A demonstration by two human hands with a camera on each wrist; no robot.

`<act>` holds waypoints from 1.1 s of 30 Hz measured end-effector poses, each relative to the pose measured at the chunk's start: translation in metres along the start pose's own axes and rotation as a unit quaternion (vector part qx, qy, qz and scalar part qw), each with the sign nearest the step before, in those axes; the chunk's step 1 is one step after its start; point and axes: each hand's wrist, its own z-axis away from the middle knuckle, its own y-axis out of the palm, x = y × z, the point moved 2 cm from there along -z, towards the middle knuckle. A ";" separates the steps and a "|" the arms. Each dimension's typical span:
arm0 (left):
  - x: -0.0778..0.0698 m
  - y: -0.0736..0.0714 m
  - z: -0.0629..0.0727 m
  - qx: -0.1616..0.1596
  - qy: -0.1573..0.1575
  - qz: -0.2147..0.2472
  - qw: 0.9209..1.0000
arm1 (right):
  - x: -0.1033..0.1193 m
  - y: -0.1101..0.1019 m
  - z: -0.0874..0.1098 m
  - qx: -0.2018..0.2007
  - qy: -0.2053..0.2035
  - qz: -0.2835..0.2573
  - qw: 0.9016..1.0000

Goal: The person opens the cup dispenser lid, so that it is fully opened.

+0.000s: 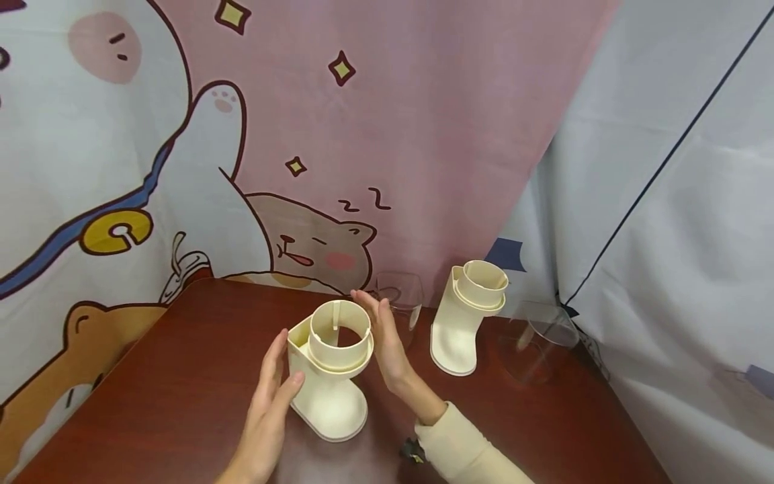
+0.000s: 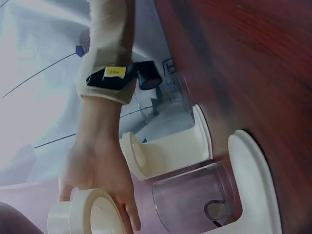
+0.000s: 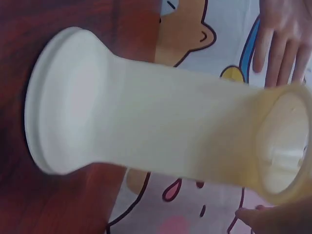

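Observation:
A cream plastic stand (image 1: pixel 329 407) with a flat rounded foot and an open ring (image 1: pixel 341 359) on top is upright on the table, between my two hands. My left hand (image 1: pixel 266 413) is at its left side, fingers extended along the upright body. On the other side my right hand (image 1: pixel 392 353) has straight fingers beside the ring. Neither hand curls round the stand. In the right wrist view the stand (image 3: pixel 170 122) fills the middle, with the left hand (image 3: pixel 287 39) beyond the ring.
A second cream stand (image 1: pixel 456 329) stands farther back to the right. One clear container (image 1: pixel 408 296) is behind my right hand, another (image 1: pixel 538 346) near the right edge of the brown table (image 1: pixel 181 376). Printed curtain (image 1: pixel 423 134) hangs behind.

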 end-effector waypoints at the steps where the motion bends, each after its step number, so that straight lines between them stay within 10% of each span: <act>1: -0.001 0.002 0.000 0.008 -0.006 0.002 1.000 | 0.001 0.001 0.003 0.001 0.010 0.008 1.000; 14: 0.022 0.005 -0.078 -0.016 -0.036 -0.034 0.999 | -0.008 0.038 0.010 -0.105 0.032 0.119 0.987; 33: 0.065 -0.019 -0.199 0.054 -0.026 -0.039 0.997 | -0.036 0.030 -0.088 -0.210 0.001 0.138 0.968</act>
